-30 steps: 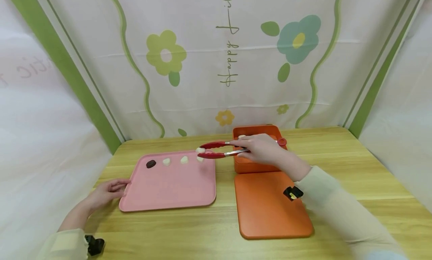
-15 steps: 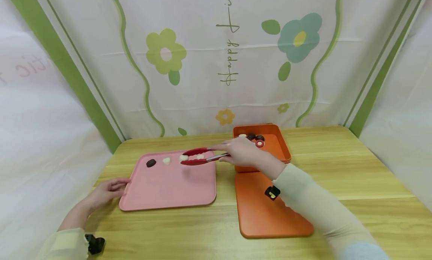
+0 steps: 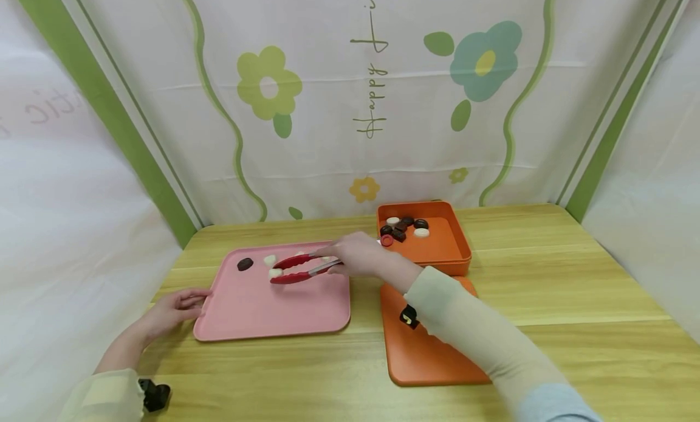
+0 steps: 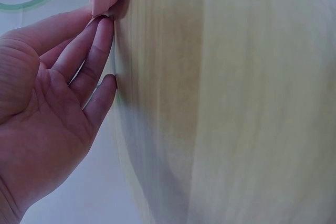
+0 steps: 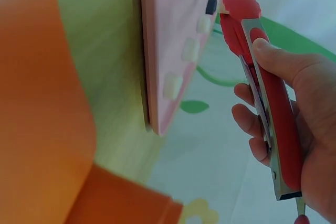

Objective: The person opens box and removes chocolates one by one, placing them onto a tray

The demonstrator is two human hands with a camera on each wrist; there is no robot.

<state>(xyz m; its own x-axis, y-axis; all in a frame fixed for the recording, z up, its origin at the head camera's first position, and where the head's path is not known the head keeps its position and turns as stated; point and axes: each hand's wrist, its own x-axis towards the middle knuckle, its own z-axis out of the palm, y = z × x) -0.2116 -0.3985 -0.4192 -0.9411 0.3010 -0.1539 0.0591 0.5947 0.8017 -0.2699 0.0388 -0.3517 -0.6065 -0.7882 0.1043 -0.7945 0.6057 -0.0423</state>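
My right hand (image 3: 358, 255) grips a pair of red-and-metal tongs (image 5: 281, 129) from the side, thumb along one arm. Between the red tips is a white chocolate-like piece (image 3: 275, 273), low over the pink tray (image 3: 273, 315). Just behind it on the tray lies another white piece (image 3: 270, 260); other white ones are partly covered by the tongs. A dark brown piece (image 3: 245, 264) sits at the left end of the row. With extended fingers, my left hand (image 3: 171, 314) touches the tray's left rim; the left wrist view has its fingertips at the tray's corner.
An orange box (image 3: 462, 252) stands at the back right, holding several dark and white pieces and a red-rimmed one. In front of it an orange lid (image 3: 432, 355) lies flat, partly under my right forearm. A patterned curtain (image 3: 328, 136) hangs behind the wooden table (image 3: 574, 288).
My right hand has carried the tongs and white piece leftward and nearer over the tray, away from the box, whose contents now show. My left hand has stayed at the rim.
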